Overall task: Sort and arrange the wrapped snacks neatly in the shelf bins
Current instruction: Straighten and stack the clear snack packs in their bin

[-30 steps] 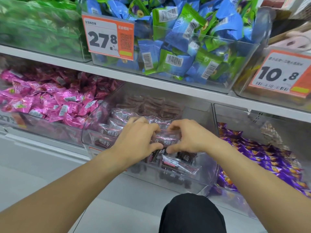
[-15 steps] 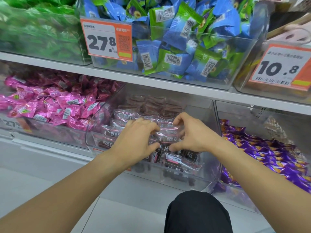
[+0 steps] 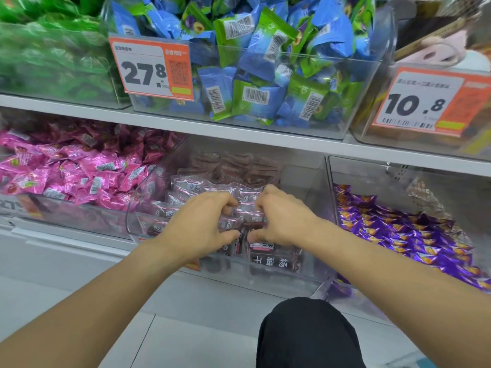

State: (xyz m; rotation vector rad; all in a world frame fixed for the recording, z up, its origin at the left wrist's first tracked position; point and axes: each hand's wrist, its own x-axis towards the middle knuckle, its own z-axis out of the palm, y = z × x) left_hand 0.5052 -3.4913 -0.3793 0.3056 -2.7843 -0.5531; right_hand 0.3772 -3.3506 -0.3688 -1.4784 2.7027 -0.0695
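Since a moment ago the two hands have slid a little deeper into the middle bin and come closer together over the packs. The left hand (image 3: 202, 224) and the right hand (image 3: 281, 216) both sit on top of the dark plum snacks (image 3: 271, 257) in the clear middle bin (image 3: 305, 181) on the lower shelf. The fingers of each hand are curled and pinch a small bunch of the see-through packs between thumb and fingertips. The two thumbs nearly touch.

The packs at the back of the bin stand in tidy rows. The ones at the front, under the hands, lie more mixed up. It looks like the person is squeezing a bunch together to line it up with the rows.

To do this well, hold the packs flat and all facing one way. Push them gently, so the thin wrappers do not crumple. Keep them inside this bin, away from the pink snacks (image 3: 66, 171) on the left and the purple snacks (image 3: 398, 235) on the right. Fill the empty space on the right side of the bin too.
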